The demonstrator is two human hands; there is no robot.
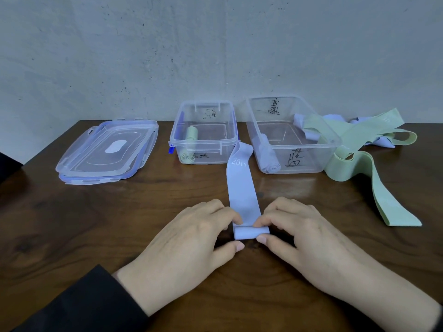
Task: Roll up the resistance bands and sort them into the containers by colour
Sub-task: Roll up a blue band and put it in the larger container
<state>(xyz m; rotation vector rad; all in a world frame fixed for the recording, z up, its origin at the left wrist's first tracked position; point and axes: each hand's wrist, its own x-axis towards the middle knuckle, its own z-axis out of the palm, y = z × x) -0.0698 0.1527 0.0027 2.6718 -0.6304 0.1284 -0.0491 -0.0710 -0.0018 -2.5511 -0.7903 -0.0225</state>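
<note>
Here the lilac 20 LB band (242, 188) lies flat on the wooden table (96, 224), its long axis running straight away towards the containers. Left hand (191, 236) and right hand (299, 233) pinch its folded near end, equally close.

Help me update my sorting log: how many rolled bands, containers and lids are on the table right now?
Rolled green bands: 1, in the left container
Rolled lilac bands: 1, in the right container
Containers: 2
Lids: 2, stacked
Total: 6
The loose pile on the right is too tangled to count.
</note>
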